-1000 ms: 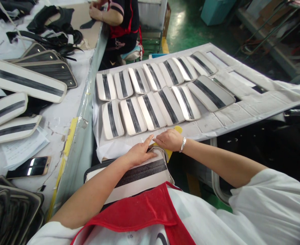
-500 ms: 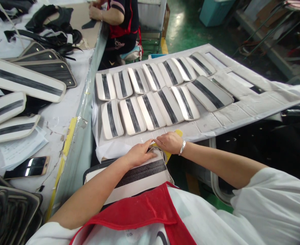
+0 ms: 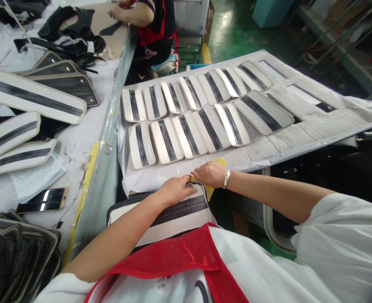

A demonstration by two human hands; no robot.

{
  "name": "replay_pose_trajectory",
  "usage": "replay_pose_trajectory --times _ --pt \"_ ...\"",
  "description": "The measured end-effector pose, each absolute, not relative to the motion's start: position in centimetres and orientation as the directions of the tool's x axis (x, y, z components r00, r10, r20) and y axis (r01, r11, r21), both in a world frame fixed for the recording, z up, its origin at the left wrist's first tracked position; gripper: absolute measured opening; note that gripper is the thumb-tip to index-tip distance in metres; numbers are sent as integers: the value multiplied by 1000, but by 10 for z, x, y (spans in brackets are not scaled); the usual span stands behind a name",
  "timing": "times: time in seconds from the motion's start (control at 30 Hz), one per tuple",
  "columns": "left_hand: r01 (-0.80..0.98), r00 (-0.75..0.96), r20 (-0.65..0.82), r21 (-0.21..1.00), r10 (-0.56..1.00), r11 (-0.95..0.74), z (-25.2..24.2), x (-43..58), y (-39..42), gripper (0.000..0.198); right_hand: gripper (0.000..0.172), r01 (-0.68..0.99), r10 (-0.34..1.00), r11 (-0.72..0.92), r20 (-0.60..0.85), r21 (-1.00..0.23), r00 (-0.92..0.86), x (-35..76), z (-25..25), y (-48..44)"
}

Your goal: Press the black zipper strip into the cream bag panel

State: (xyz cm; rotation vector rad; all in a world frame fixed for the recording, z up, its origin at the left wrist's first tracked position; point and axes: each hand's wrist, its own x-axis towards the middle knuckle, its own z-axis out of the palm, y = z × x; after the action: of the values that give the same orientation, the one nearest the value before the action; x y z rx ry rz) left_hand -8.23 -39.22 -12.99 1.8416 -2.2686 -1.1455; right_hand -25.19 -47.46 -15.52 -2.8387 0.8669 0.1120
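Observation:
A white panel with a black stripe and dark rim (image 3: 179, 225) lies in front of my red apron, partly hidden by my left forearm. My left hand (image 3: 176, 190) grips its far edge, some fingers flat on the white face and the thumb pointing to the right. Close against that thumb, my right hand (image 3: 210, 174) has its fingers pinched together at the panel's far right corner. Whatever sits between those fingertips is too small to make out. Under the right hand shows a yellow piece (image 3: 221, 162) at the board's edge.
Ahead is a pale covered board (image 3: 186, 166) bearing two rows of striped panels (image 3: 190, 134). On the left table (image 3: 78, 139) are more panels (image 3: 40, 97), a paper (image 3: 40, 174), a phone (image 3: 43, 200) and a dark stack (image 3: 18, 256). A co-worker (image 3: 151, 35) sits beyond.
The whole view has shifted slightly, so the tables and panels sit a little further right. Both hands keep nearly the same place at the panel's edge.

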Motion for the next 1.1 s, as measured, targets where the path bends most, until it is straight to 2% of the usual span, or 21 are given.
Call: replay_pose_trajectory --times 0.23,0.5,0.73,0.9,1.1 --pt "-887 -288 -412 455 -865 79 -131 -85 -384 38 50 -539 -531 -830 -93 -141 842 -253 -155 -473" --pt "-895 -278 -379 436 -883 94 -132 -88 -381 32 51 -546 -526 -827 -155 -136 836 -251 -147 -461" --pt "-901 -257 -368 425 -894 84 -132 -91 -382 33 52 -643 -614 -761 -226 -85 756 -246 -137 -451" --pt "-919 -119 -236 393 -964 17 -138 -93 -368 62 52 -717 -673 -695 -300 -57 676 -243 -132 -443" --pt "-929 -141 -105 358 -984 94 -146 -95 -355 48 53 -748 -703 -661 -303 -53 643 -243 -131 -434"
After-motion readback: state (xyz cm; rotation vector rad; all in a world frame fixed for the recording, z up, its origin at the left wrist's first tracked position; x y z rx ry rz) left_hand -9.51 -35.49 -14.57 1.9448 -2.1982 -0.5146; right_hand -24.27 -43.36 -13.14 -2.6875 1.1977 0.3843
